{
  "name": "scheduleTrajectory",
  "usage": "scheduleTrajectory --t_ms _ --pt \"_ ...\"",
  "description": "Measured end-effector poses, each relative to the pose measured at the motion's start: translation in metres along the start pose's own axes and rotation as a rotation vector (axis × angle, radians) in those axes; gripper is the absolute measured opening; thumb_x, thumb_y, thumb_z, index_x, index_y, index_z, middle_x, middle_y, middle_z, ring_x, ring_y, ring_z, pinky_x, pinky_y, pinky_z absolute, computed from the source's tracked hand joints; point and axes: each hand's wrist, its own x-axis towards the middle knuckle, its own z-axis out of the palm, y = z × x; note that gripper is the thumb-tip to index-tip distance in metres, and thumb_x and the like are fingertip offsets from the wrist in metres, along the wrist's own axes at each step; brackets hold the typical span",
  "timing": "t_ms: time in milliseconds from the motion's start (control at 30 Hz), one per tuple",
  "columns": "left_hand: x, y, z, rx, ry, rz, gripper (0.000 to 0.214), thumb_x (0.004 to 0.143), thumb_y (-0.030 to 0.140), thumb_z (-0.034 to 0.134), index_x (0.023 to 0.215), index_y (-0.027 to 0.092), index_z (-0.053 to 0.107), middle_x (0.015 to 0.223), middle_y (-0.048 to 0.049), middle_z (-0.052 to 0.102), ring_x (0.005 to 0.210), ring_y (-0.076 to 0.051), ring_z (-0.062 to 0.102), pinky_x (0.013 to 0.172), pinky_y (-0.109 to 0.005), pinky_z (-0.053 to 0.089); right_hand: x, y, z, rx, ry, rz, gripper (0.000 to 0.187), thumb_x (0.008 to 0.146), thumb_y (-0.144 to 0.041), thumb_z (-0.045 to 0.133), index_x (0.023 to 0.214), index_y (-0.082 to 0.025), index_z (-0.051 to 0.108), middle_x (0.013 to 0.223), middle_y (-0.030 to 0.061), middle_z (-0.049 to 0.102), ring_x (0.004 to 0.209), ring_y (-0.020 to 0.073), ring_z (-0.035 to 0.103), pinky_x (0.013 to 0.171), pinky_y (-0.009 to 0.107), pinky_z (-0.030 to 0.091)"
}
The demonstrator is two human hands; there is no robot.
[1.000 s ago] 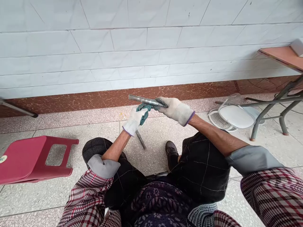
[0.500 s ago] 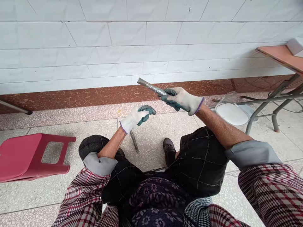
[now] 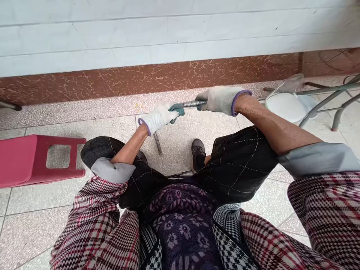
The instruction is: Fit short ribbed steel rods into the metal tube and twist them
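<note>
Wearing a white knit glove with a green-grey coated palm, my left hand [image 3: 162, 117] is closed around the left end of a metal rod wound with thin wire [image 3: 192, 104]. My right hand [image 3: 221, 100], gloved the same way, grips the rod's other end. Held nearly level in front of my knees, the rod shows only its coiled middle; both ends are hidden in the gloves. A second wire-wound rod [image 3: 157, 143] is partly visible below my left wrist, between my feet.
On the left stands a red plastic stool [image 3: 18, 161]. A white-topped bucket [image 3: 286, 107] with a clear plastic piece is beside grey metal table legs [image 3: 323, 98] on the right. Ahead, a tiled wall [image 3: 157, 33] rises above a brown marbled skirting [image 3: 157, 80].
My left hand has moved up and taken hold of the rod's left end. The rod has turned from slanting to nearly level in my right hand. The view has tilted downward.
</note>
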Motion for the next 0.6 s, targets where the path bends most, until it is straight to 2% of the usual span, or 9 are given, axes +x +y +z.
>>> scheduleTrajectory --t_ms 67,133,233,300,367,400,467,533,600 --pt "0.005 -0.001 0.003 -0.087 0.022 -0.018 0.02 0.091 0.01 0.057 0.099 0.012 0.075 0.058 0.0015 0.057 0.04 -0.005 0.036 0.042 -0.021 0.023 0.004 -0.009 -0.01 -0.178 0.113 -0.003 0.013 0.08 -0.024 0.08 0.085 -0.019 0.069 0.061 -0.0013 0.048 0.057 0.0105 0.041 0.051 0.026 0.025" --pt "0.01 -0.003 0.001 -0.179 0.04 -0.037 0.022 0.095 0.012 0.054 0.105 0.013 0.074 0.06 0.0011 0.059 0.036 -0.004 0.035 0.039 -0.021 0.022 0.004 -0.021 -0.019 -0.232 0.217 -0.022 0.011 0.088 -0.027 0.073 0.091 -0.018 0.067 0.067 0.0001 0.049 0.06 0.0104 0.04 0.052 0.026 0.028" --pt "0.016 -0.008 -0.004 -0.283 0.066 -0.023 0.021 0.097 0.016 0.052 0.102 0.013 0.072 0.056 0.002 0.054 0.035 -0.005 0.035 0.038 -0.021 0.022 0.0 -0.037 -0.025 0.06 0.247 -0.011 0.009 0.091 -0.026 0.066 0.092 -0.017 0.063 0.067 -0.0005 0.049 0.054 0.0092 0.041 0.046 0.024 0.033" --pt "0.018 -0.01 -0.01 -0.318 0.114 0.011 0.021 0.096 0.018 0.052 0.099 0.015 0.072 0.053 0.0042 0.047 0.036 -0.006 0.032 0.037 -0.021 0.02 -0.005 -0.042 -0.023 0.328 0.165 -0.05 0.01 0.09 -0.026 0.067 0.095 -0.017 0.064 0.066 -0.0015 0.05 0.049 0.0082 0.041 0.04 0.023 0.035" --pt "0.018 -0.008 -0.019 -0.289 0.166 0.02 0.017 0.094 0.02 0.055 0.095 0.016 0.072 0.051 0.0053 0.042 0.036 -0.007 0.029 0.037 -0.021 0.019 -0.01 -0.041 -0.018 0.475 -0.014 -0.16 0.02 0.088 -0.031 0.07 0.101 -0.017 0.067 0.067 -0.0018 0.054 0.047 0.0074 0.042 0.037 0.022 0.037" --pt "0.017 -0.006 -0.025 -0.252 0.169 0.019 0.015 0.091 0.02 0.058 0.092 0.016 0.072 0.051 0.005 0.043 0.038 -0.007 0.03 0.038 -0.021 0.021 -0.012 -0.038 -0.016 0.478 -0.112 -0.205 0.024 0.087 -0.035 0.072 0.103 -0.017 0.068 0.067 -0.002 0.056 0.046 0.0073 0.043 0.037 0.022 0.037" --pt "0.014 0.0 -0.039 -0.149 0.113 0.023 0.009 0.082 0.016 0.064 0.086 0.016 0.072 0.054 0.0029 0.051 0.043 -0.008 0.038 0.042 -0.02 0.026 -0.014 -0.029 -0.012 0.319 -0.298 -0.236 0.031 0.084 -0.042 0.076 0.103 -0.018 0.071 0.069 -0.0016 0.06 0.05 0.0091 0.051 0.04 0.022 0.041" --pt "0.01 0.006 -0.051 -0.048 0.019 0.035 0.013 0.072 0.011 0.067 0.081 0.016 0.073 0.061 0.0002 0.06 0.049 -0.009 0.046 0.046 -0.02 0.031 -0.009 -0.019 -0.007 0.212 -0.321 -0.215 0.033 0.085 -0.046 0.077 0.1 -0.018 0.072 0.074 -0.0005 0.064 0.056 0.011 0.056 0.046 0.023 0.046" --pt "0.007 0.008 -0.058 -0.004 -0.006 0.003 0.015 0.067 0.009 0.067 0.077 0.017 0.074 0.064 -0.0013 0.063 0.051 -0.01 0.048 0.047 -0.021 0.03 0.002 -0.011 -0.002 0.152 -0.271 -0.179 0.031 0.092 -0.047 0.071 0.101 -0.017 0.07 0.081 0.0007 0.066 0.061 0.0115 0.058 0.054 0.025 0.05"
